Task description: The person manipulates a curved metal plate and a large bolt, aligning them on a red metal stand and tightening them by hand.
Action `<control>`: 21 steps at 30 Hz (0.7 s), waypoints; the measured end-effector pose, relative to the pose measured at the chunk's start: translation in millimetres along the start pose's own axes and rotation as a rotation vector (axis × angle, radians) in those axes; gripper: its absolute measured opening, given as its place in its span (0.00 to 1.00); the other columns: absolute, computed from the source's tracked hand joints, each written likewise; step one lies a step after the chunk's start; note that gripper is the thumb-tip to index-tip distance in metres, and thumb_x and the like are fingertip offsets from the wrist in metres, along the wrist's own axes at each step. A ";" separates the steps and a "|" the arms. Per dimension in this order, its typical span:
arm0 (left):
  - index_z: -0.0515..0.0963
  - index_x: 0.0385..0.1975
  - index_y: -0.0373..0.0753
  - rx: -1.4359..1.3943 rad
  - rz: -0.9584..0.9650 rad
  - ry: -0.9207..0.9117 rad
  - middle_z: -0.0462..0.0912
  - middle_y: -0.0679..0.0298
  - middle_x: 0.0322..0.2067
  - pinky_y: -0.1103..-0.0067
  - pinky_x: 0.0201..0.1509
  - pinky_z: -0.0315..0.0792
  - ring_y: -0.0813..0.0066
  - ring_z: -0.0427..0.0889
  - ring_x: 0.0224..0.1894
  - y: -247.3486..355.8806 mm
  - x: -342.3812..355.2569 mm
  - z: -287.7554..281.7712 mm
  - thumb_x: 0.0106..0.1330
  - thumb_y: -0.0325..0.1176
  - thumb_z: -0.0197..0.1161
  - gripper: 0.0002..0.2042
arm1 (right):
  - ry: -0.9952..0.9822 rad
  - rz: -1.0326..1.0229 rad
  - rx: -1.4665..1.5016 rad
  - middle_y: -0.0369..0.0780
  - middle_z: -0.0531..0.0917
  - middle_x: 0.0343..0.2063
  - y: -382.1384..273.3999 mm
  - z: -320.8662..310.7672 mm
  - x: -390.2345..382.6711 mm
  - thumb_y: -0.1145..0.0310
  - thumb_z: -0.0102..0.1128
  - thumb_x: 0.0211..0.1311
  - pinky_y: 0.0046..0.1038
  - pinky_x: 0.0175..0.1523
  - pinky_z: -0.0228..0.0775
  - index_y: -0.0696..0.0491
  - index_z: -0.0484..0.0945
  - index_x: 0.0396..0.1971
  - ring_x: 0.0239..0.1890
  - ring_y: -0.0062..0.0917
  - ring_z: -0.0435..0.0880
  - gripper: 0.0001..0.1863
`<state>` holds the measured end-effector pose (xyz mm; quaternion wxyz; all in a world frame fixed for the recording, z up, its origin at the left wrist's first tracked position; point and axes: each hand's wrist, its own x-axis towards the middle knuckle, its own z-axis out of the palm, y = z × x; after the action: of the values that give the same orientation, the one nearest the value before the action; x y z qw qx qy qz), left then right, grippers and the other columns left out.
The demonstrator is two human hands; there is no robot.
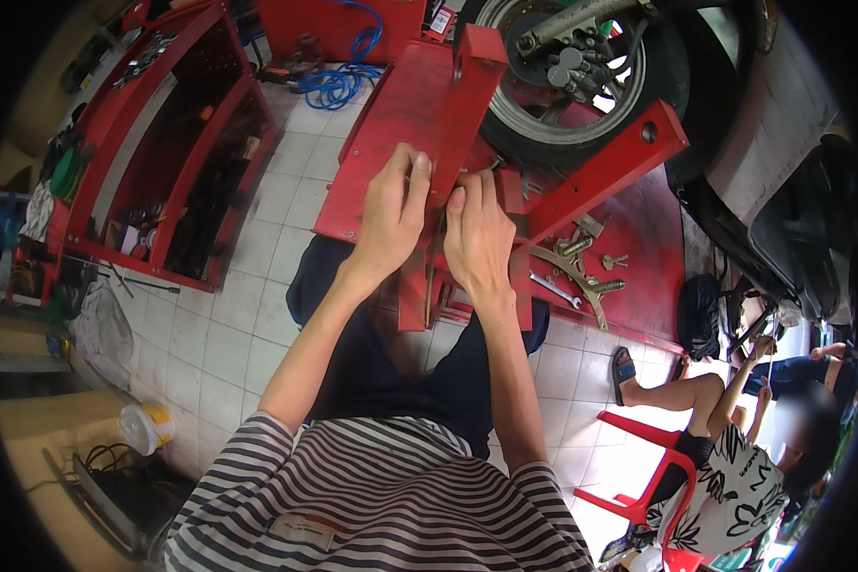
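My left hand (397,202) is closed, thumb and fingers pressed together against the near side of a red metal upright (480,71). Close beside it, my right hand (479,232) has its fingers curled in at the foot of the same upright. Anything small between the fingers of either hand is hidden. The upright rises from a red metal lift platform (362,195), and a second red arm (608,167) with a round hole slants to the right. A motorcycle wheel (572,71) stands just beyond the two arms.
On the platform right of my hands lie a combination wrench (555,291), a curved metal bracket (582,282) and a wing-shaped bolt (615,261). A red tool cart (167,172) and coiled blue hose (334,88) are left. A person (725,477) sits on a red chair (643,426) at right.
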<state>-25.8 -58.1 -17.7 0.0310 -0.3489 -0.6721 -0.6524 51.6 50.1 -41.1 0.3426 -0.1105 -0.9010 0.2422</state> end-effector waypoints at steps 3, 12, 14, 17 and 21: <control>0.68 0.32 0.33 -0.012 -0.019 -0.008 0.69 0.58 0.24 0.73 0.31 0.65 0.71 0.68 0.24 -1.2 -0.9 -1.9 0.78 0.35 0.46 0.13 | 0.005 -0.043 -0.050 0.45 0.75 0.37 -2.7 -2.4 5.2 0.65 0.47 0.72 0.41 0.32 0.72 0.55 0.73 0.41 0.29 0.42 0.80 0.10; 0.68 0.33 0.33 0.042 0.000 -0.016 0.71 0.55 0.24 0.70 0.31 0.65 0.63 0.70 0.24 -3.1 0.3 -4.0 0.78 0.35 0.47 0.13 | 0.085 -0.118 0.007 0.44 0.75 0.36 10.2 13.4 6.1 0.69 0.50 0.69 0.41 0.33 0.72 0.57 0.72 0.39 0.32 0.43 0.80 0.07; 0.68 0.33 0.33 0.049 -0.007 -0.024 0.72 0.53 0.24 0.69 0.31 0.65 0.60 0.72 0.25 -2.5 0.9 -5.4 0.77 0.35 0.47 0.13 | 0.093 -0.124 0.042 0.45 0.76 0.37 12.1 15.2 6.6 0.69 0.51 0.69 0.41 0.33 0.72 0.58 0.71 0.39 0.32 0.43 0.80 0.07; 0.69 0.34 0.32 0.058 -0.016 -0.037 0.75 0.52 0.25 0.68 0.31 0.66 0.57 0.75 0.26 -0.5 2.0 -7.9 0.77 0.35 0.47 0.12 | 0.077 -0.117 0.064 0.46 0.77 0.37 12.9 12.9 6.5 0.69 0.51 0.69 0.41 0.34 0.72 0.58 0.71 0.39 0.32 0.44 0.80 0.07; 0.69 0.34 0.33 0.072 -0.042 -0.057 0.75 0.51 0.24 0.67 0.31 0.67 0.56 0.77 0.26 4.5 2.9 -10.3 0.77 0.35 0.47 0.12 | 0.041 -0.092 0.061 0.47 0.78 0.37 12.1 9.7 4.6 0.70 0.50 0.70 0.42 0.32 0.73 0.59 0.70 0.40 0.29 0.46 0.81 0.07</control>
<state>-29.9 -66.6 -10.9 0.0106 -0.3517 -0.7030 -0.6181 42.1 58.6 -50.9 0.3750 -0.0631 -0.8901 0.2513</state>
